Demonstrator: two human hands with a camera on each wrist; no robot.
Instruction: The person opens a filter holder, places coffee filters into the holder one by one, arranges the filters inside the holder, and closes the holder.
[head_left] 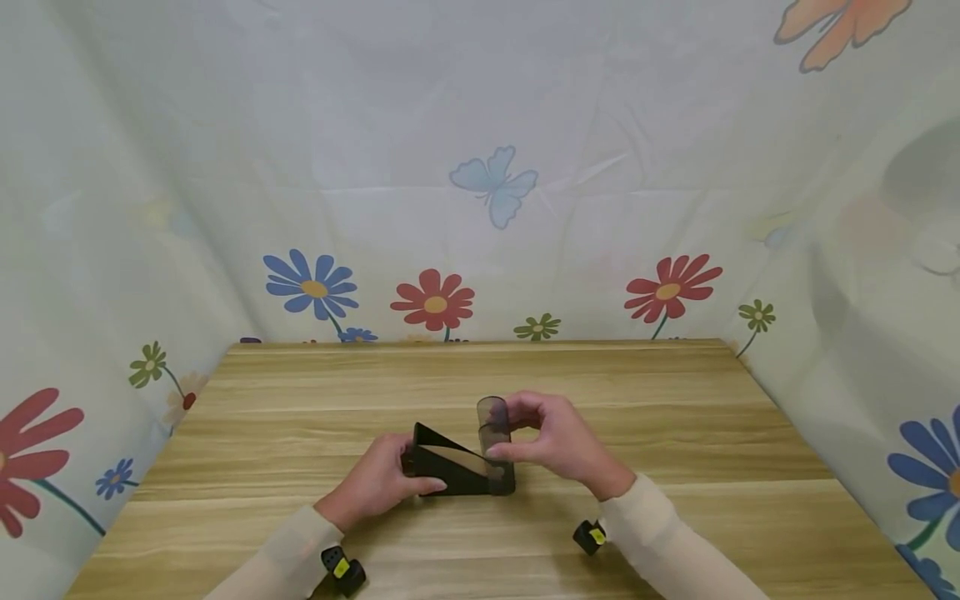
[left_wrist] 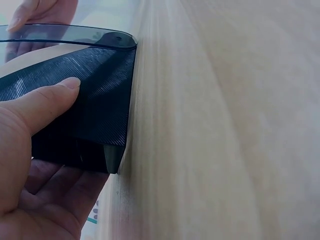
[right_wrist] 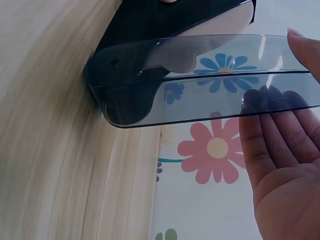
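A black wedge-shaped box (head_left: 457, 481) with ribbed sides stands on the table near its middle. Its smoky see-through lid (head_left: 492, 417) is swung up, joined to the box at the right end. Light tan material (head_left: 454, 455), of a kind I cannot tell, shows inside. My left hand (head_left: 378, 477) grips the box's left end, thumb on the near side and fingers across the far side. With thumb and fingers on opposite sides, my right hand (head_left: 558, 437) holds the raised lid. In the right wrist view, the fingertips show through the lid (right_wrist: 200, 97).
The wood-grain table (head_left: 315, 375) extends around both hands. Behind and beside it hangs a pale curtain (head_left: 360, 167) printed with flowers and butterflies. A small black device with a yellow mark (head_left: 343, 570) sits at the left wrist, and a similar device (head_left: 589, 537) at the right.
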